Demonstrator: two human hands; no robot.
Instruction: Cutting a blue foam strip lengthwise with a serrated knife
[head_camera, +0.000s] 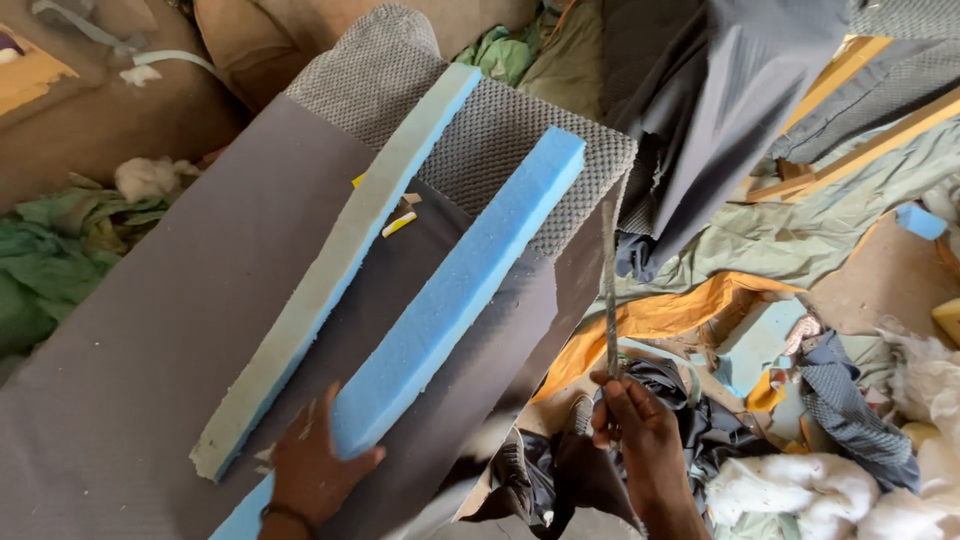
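Note:
My left hand presses flat on the near end of a bright blue foam strip that lies slanted across a grey fabric-covered panel. A second, paler blue-green foam strip lies beside it to the left. My right hand grips a long thin metal blade, held upright with its tip near the panel's right edge, just right of the bright blue strip. The far end of the panel is covered in grey textured cloth.
Heaps of cloth surround the panel: green fabric on the left, dark grey cloth and olive cloth on the right, orange fabric, white stuffing, wooden slats, and a brown cushion behind.

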